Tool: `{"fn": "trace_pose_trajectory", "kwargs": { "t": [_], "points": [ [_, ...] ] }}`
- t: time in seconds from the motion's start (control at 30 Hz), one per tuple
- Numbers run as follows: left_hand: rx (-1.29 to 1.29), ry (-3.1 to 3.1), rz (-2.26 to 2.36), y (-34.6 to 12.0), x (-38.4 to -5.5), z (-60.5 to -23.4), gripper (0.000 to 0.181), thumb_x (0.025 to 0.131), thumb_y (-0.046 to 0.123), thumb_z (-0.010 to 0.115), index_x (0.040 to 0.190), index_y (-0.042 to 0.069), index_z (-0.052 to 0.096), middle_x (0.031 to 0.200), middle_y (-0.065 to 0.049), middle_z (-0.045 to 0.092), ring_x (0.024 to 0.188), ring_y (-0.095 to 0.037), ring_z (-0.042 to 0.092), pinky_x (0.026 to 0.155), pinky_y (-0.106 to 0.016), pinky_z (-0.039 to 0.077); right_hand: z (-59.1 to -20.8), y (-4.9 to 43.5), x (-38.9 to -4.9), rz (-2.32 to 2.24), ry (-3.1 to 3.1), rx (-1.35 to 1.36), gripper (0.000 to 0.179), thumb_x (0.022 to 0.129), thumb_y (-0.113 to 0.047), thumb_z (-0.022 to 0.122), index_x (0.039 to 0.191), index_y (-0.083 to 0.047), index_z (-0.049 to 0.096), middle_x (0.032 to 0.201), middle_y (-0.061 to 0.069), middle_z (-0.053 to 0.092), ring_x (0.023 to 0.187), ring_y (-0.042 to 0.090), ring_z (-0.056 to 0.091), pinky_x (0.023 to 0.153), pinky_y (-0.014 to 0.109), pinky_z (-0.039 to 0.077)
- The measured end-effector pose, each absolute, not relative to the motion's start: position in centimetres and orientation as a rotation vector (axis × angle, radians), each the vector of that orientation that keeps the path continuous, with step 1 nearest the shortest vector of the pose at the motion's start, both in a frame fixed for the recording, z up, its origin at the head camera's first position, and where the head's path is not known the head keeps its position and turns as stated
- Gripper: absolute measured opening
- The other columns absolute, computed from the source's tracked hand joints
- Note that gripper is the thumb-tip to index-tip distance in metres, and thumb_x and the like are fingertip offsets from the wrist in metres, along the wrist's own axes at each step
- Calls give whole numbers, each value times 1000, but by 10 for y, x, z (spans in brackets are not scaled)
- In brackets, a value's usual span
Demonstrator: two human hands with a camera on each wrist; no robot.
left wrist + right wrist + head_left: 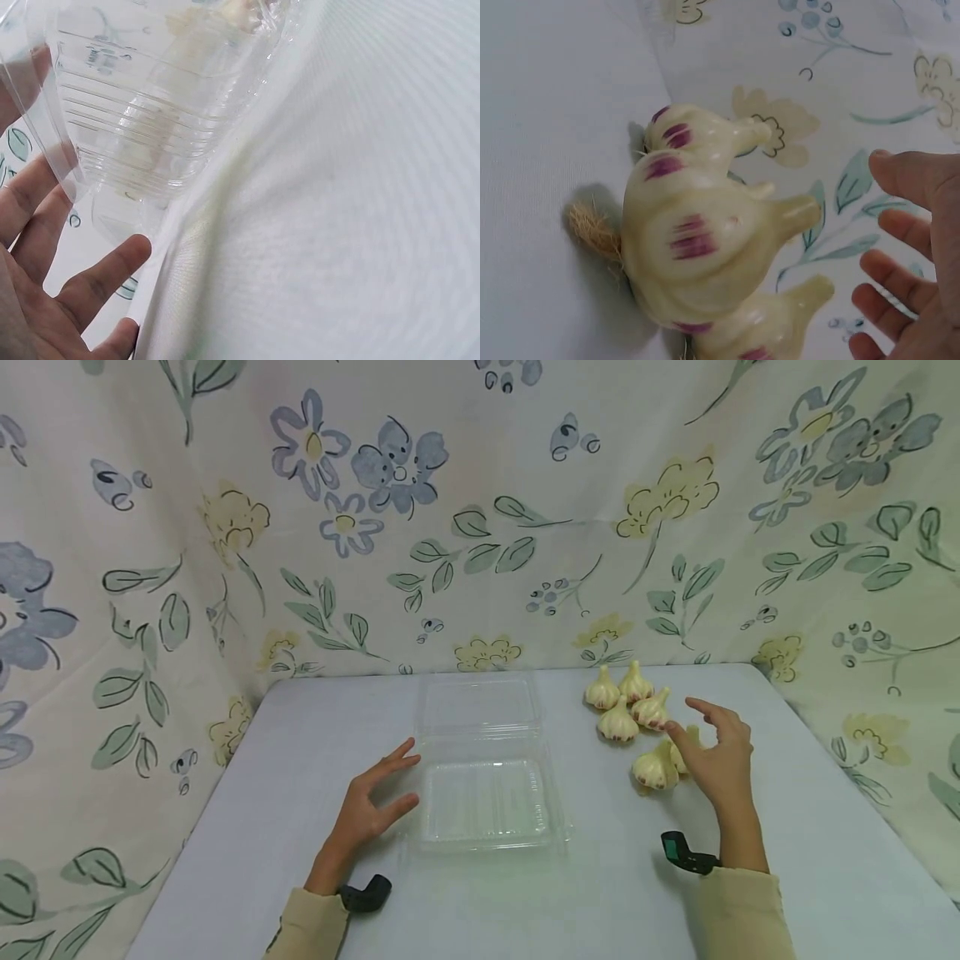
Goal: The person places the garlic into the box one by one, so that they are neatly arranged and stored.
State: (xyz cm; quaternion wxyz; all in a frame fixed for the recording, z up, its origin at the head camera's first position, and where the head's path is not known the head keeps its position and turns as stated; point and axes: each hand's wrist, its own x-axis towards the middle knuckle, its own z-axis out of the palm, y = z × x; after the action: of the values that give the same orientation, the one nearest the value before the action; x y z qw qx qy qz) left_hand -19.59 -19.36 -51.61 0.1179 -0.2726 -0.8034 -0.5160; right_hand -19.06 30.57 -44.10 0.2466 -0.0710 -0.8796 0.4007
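Note:
A clear plastic clamshell box (483, 802) lies with its lid folded back in the middle of the table. My left hand (369, 802) is at its left side, fingers spread; in the left wrist view the fingers (105, 274) overlap the box's ridged wall (135, 112). To the right, several garlic bulbs (617, 721) with purple patches sit in a group. Over the nearest pair, beside a front bulb (655, 768), my right hand (716, 756) hovers with thumb and fingers apart. The right wrist view shows that hand (915, 277) facing a large bulb (697, 232), holding nothing.
A white cloth-covered table (600, 893) runs back to a floral curtain (480, 527) hanging behind it and along both sides. Each wrist carries a small black camera, one on the left (366, 893) and one on the right (686, 853).

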Motion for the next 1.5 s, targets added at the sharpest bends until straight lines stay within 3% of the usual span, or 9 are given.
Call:
{"fn": "trace_pose_trajectory", "kwargs": {
  "t": [0.27, 0.6, 0.97, 1.23, 1.5],
  "points": [
    [-802, -2349, -1512, -193, -195, -516, 55, 83, 6, 79, 136, 8, 65, 158, -9, 48, 149, -9, 40, 119, -17, 27, -450, 328, -187, 1108, -2502, -251, 67, 97, -33, 68, 153, -5, 44, 150, 30, 44, 132, 47, 36, 98, 68, 21],
    [-790, -2364, -1494, -194, -196, -516, 55, 84, 8, 80, 136, 10, 65, 159, -8, 47, 149, -8, 40, 118, -16, 28, -460, 344, -184, 1127, -2714, -303, 79, 97, -49, 64, 156, -3, 37, 157, 34, 32, 137, 54, 29, 95, 70, 31],
    [-786, -2363, -1504, -193, -196, -517, 57, 84, 8, 80, 138, 13, 64, 159, -7, 47, 150, -9, 39, 118, -17, 28, -470, 353, -184, 1185, -2821, -295, 84, 97, -54, 61, 155, 0, 35, 156, 37, 31, 137, 56, 35, 94, 70, 41],
    [-777, -2364, -1499, -193, -196, -515, 57, 84, 8, 80, 139, 14, 63, 159, -7, 47, 149, -8, 40, 118, -16, 29, -473, 360, -182, 1188, -2916, -330, 90, 96, -60, 60, 157, 1, 32, 152, 36, 35, 132, 52, 40, 89, 60, 46],
    [-832, -2315, -1486, -194, -196, -516, 54, 85, 4, 78, 137, 6, 63, 157, -13, 48, 149, -9, 41, 117, -15, 29, -477, 363, -181, 1165, -2915, -288, 87, 95, -57, 63, 156, -2, 35, 148, 29, 45, 123, 44, 48, 81, 43, 45]
  ]
}}
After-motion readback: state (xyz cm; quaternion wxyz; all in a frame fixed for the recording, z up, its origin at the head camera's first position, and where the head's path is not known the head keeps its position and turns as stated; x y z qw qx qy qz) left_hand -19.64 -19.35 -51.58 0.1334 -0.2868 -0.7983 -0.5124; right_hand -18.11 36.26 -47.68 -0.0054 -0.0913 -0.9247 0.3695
